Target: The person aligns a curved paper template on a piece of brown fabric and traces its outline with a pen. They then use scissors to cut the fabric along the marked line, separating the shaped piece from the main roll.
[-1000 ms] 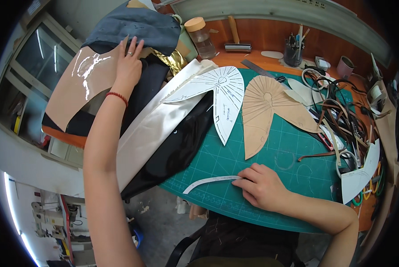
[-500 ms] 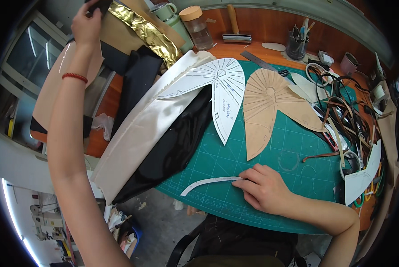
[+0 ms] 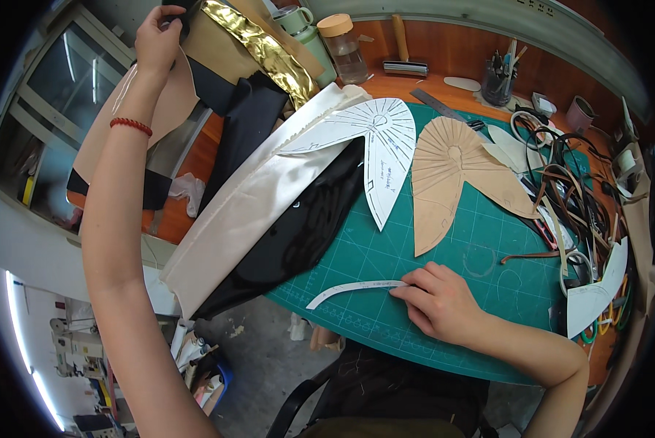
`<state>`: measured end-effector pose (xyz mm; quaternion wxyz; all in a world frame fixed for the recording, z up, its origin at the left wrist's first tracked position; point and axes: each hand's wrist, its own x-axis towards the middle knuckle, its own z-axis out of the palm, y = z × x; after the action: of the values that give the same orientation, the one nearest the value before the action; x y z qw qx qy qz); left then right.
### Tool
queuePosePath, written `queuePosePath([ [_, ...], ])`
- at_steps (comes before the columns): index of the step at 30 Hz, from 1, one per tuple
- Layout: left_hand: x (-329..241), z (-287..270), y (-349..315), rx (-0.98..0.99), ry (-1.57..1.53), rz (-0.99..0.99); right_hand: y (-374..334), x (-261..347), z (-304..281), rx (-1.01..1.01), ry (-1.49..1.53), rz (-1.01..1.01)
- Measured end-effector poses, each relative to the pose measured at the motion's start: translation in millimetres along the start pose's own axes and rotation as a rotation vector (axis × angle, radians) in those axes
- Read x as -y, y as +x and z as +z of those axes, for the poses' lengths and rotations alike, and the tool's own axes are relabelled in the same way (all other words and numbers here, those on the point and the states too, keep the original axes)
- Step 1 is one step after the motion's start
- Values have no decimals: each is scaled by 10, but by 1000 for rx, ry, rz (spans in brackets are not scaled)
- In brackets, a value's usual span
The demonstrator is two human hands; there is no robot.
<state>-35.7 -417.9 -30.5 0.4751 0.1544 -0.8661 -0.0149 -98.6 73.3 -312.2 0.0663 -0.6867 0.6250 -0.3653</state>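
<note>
My left hand (image 3: 158, 44) reaches far up to the upper left, its fingers pinched at the edge of a dark sheet of material (image 3: 189, 17), mostly out of view. Low over the green cutting mat (image 3: 357, 317), my right hand (image 3: 441, 303) is closed on one end of a narrow, curved white paper strip (image 3: 342, 290). Beyond it lie a white paper pattern piece (image 3: 387, 171) with radiating lines and a brown one (image 3: 441, 193) of similar shape with folded pleats. Glossy black material (image 3: 291, 233) and a roll of cream satin fabric (image 3: 247, 197) lie to their left.
Scissors, cords and strips (image 3: 561, 186) crowd the mat's right side. At the back stand a bottle with an orange lid (image 3: 344, 51), a roller with a wooden handle (image 3: 403, 55) and a pen cup (image 3: 498, 80). Gold foil material (image 3: 258, 47) lies at the upper left.
The view has shifted, so the table things appear slightly to the right. My left hand stays high at the dark sheet; my right hand still holds the paper strip.
</note>
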Motion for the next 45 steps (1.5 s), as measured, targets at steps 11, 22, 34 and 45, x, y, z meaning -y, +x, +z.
queuePosePath([
  [11, -226, -17, -909, 615, 864, 626, 9, -62, -10, -109, 302, 202],
  [22, -531, 296, -1084, 474, 738, 752, 35, -35, -8, -139, 221, 144],
  [34, -368, 2003, -914, 542, 801, 582, -7, -82, -19, -28, 198, 136],
  [45, -441, 2058, -791, 564, 940, 611, 0, -85, -40, -1, 201, 149],
])
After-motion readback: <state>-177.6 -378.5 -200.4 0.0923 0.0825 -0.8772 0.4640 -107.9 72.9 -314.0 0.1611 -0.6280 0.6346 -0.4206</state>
